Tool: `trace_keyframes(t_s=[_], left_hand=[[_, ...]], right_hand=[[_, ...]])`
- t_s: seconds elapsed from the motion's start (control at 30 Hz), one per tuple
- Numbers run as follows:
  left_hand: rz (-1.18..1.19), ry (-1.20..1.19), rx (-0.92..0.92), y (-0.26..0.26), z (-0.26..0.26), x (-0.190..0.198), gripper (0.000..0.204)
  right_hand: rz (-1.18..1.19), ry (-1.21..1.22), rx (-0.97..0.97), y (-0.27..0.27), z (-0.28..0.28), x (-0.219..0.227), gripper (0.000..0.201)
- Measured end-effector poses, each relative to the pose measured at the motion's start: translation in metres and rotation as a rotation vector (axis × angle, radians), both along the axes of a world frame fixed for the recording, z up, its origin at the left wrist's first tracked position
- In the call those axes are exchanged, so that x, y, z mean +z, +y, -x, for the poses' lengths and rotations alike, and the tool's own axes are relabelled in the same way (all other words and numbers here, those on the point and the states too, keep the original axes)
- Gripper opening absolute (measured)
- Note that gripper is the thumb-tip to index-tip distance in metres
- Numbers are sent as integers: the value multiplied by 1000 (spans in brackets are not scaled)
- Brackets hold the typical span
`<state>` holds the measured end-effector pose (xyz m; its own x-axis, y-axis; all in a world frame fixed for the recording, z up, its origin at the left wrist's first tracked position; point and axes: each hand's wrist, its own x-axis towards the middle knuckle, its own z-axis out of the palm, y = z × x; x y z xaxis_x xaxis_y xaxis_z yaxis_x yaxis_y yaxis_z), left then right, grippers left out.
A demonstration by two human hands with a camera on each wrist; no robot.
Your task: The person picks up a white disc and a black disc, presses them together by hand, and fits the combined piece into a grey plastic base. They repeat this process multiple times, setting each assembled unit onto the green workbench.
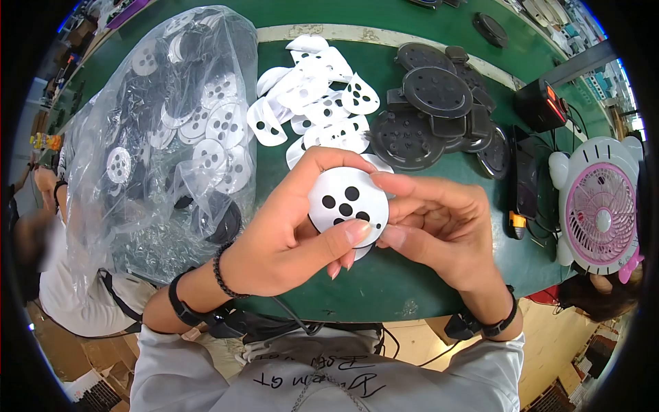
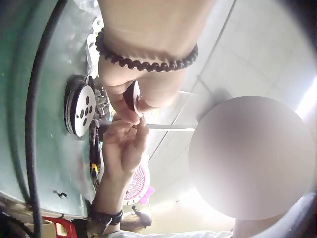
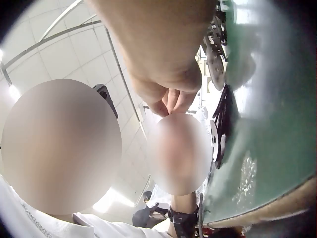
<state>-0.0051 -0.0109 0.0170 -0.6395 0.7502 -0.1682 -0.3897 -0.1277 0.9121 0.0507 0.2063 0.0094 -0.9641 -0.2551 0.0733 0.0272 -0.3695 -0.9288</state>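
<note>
Up over the table, my left hand point(image 1: 278, 237) holds a thin white round disc point(image 1: 329, 184) with several black dots, its thumb lying across the dotted face. My right hand point(image 1: 446, 223) pinches the same disc at its right edge, thumb and forefinger tips close together by a small dot there. Seen edge-on in the left wrist view, the disc point(image 2: 137, 96) has a dark underside. Below the hands, a black round base point(image 2: 71, 101) lies on the table with a white dotted disc point(image 2: 85, 110) on top; the hands mostly hide this stack in the head view.
A clear plastic bag point(image 1: 137, 137) of white dotted discs spreads across the left. Loose white discs point(image 1: 302, 89) are heaped at centre back, beside stacked black round bases point(image 1: 439, 93). At right stand a black box point(image 1: 542, 106) with cables and a pink-and-white fan point(image 1: 600, 206).
</note>
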Motion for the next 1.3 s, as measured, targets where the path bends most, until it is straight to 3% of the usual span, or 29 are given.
trace_keyframes(t_s=[0.13,0.2,0.3,0.37,0.43,0.5,0.57,0.67,0.8,0.9,0.97,1.0,1.07,1.3], left_hand=[[159,172,48,3,-3,-7,53],[384,1030,350,5,0,-15,60],[387,1147,366,-4,5,-17,64],[424,1180,349,-1,3,-12,56],[329,994,251,1,5,-18,50],[243,992,266,4,6,-22,42],[100,657,230,5,4,-25,34],[90,501,169,3,4,-21,28],[98,464,176,2,5,-22,22],[142,625,209,3,5,-25,20],[289,1019,250,4,5,-21,19],[289,1018,249,5,3,-19,19],[358,1270,294,8,-4,-15,19],[414,1342,380,6,10,-6,18]], right_hand=[[-155,-12,-135,-3,-6,-6,40],[-205,-7,-285,-8,-7,-3,34],[-274,85,-382,-11,-10,0,35],[-248,49,-376,-14,-13,4,36],[-220,10,-366,-15,-15,4,36],[-217,60,-345,-14,-15,2,35],[-215,76,-340,-14,-14,2,33],[-233,90,-341,-13,-16,2,31],[-324,123,-367,-13,-16,1,29],[-356,111,-390,-15,-16,3,27],[-371,98,-404,-16,-16,3,27],[-384,87,-414,-16,-16,3,27],[-398,97,-422,-17,-16,4,27],[-367,112,-374,-8,-15,6,26]])
